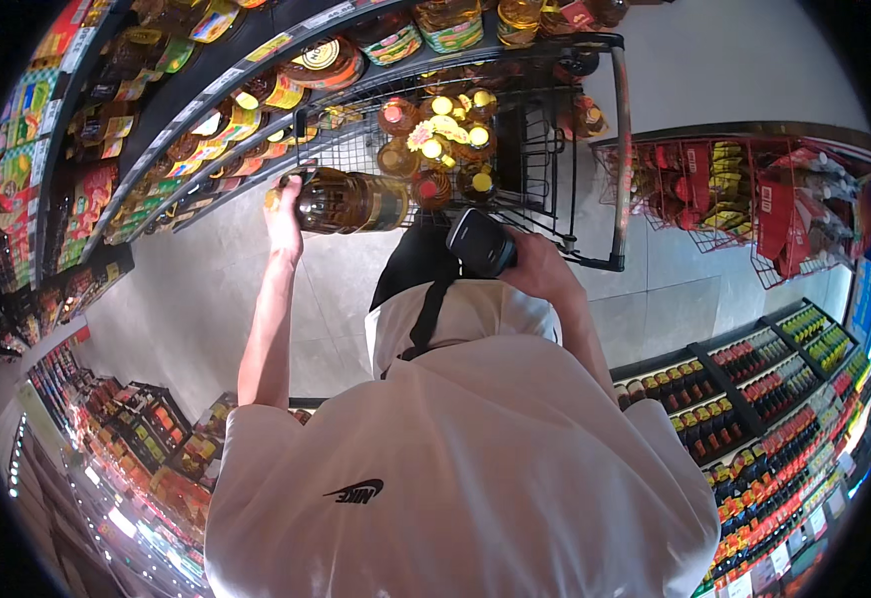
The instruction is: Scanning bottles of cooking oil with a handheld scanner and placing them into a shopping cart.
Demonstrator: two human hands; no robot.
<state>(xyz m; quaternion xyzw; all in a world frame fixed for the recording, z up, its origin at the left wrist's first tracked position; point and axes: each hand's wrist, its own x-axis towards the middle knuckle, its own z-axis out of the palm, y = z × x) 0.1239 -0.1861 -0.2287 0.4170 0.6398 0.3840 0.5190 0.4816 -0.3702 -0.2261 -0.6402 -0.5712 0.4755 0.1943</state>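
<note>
My left hand (283, 211) grips a large cooking oil bottle (342, 200) at its yellow-capped neck end. The bottle lies tilted sideways at the near edge of a black wire shopping cart (547, 149), its base towards the cart; whether it rests on the rim cannot be made out. Inside the cart stand several oil bottles (429, 187) with yellow or red caps, some with yellow neck tags (443, 128). In front of my waist, my right hand (544, 265) is closed around a black handheld device (480, 243), close to the cart's near side.
Shelves of bottled oil (323, 63) with price strips (218, 86) run along the far and left sides. Red wire baskets (742, 202) of packaged goods hang at the right. Behind me on the right are shelves of dark bottles (727, 418). Grey floor tiles (188, 299) surround me.
</note>
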